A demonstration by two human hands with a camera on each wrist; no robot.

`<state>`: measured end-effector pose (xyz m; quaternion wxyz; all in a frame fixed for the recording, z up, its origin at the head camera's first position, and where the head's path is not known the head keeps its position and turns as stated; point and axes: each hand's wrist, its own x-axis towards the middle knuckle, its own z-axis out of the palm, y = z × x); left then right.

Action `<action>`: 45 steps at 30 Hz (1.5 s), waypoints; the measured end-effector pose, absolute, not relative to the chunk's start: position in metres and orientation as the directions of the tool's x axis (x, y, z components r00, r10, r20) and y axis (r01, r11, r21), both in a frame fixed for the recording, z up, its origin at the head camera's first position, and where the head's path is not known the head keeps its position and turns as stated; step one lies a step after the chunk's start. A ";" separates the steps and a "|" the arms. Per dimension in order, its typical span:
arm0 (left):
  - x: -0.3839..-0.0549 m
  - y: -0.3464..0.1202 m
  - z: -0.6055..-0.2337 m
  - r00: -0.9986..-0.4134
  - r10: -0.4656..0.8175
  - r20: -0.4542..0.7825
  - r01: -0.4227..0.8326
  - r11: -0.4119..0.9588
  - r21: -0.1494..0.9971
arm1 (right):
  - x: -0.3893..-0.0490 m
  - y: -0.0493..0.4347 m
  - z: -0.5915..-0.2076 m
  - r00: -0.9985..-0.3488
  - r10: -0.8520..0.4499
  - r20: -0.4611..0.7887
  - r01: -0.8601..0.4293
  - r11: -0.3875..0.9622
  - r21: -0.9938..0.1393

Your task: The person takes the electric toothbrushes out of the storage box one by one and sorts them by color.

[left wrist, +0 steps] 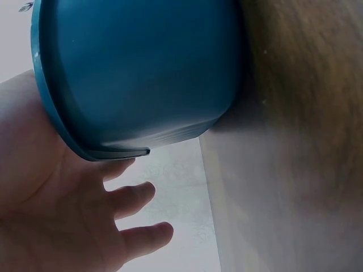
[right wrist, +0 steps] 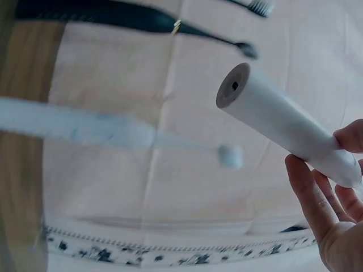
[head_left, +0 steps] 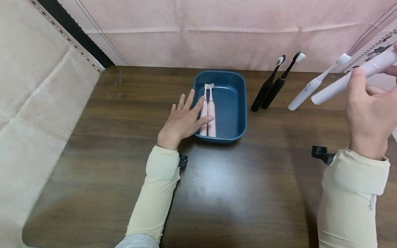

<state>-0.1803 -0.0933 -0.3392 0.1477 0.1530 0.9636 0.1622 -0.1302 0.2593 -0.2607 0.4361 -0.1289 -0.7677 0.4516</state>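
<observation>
My right hand [head_left: 372, 113] grips a white electric toothbrush [head_left: 335, 90] between thumb and fingers, above the table at the right. In the right wrist view its round base with a small dark socket faces the camera, and its head end is out of view. My left hand [head_left: 181, 122] rests at the left rim of a blue plastic bin [head_left: 231, 117], fingers spread outside it and thumb over the rim. Two pink toothbrushes [head_left: 212, 112] lie side by side along the bin's left side, the thumb overlapping them.
Right of the bin, two black toothbrushes [head_left: 273, 91] stand upright close together. Another white toothbrush [head_left: 305, 93] stands between them and my right hand. The brown wooden table [head_left: 102, 165] ends at a pale pink cloth [head_left: 217, 48] behind.
</observation>
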 end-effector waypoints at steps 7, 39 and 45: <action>-0.181 -0.093 -0.337 -0.911 0.342 -0.231 0.249 0.901 0.354 | -0.134 0.276 -0.273 -0.586 0.606 0.538 -0.110 0.598 -0.794; -0.181 -0.093 -0.339 -0.906 0.348 -0.240 0.246 0.897 0.368 | -0.191 0.328 -0.351 -0.681 0.458 0.571 0.067 0.815 -0.575; -0.181 -0.093 -0.338 -0.907 0.345 -0.242 0.243 0.897 0.370 | -0.194 0.328 -0.352 -0.706 0.459 0.540 0.077 0.807 -0.586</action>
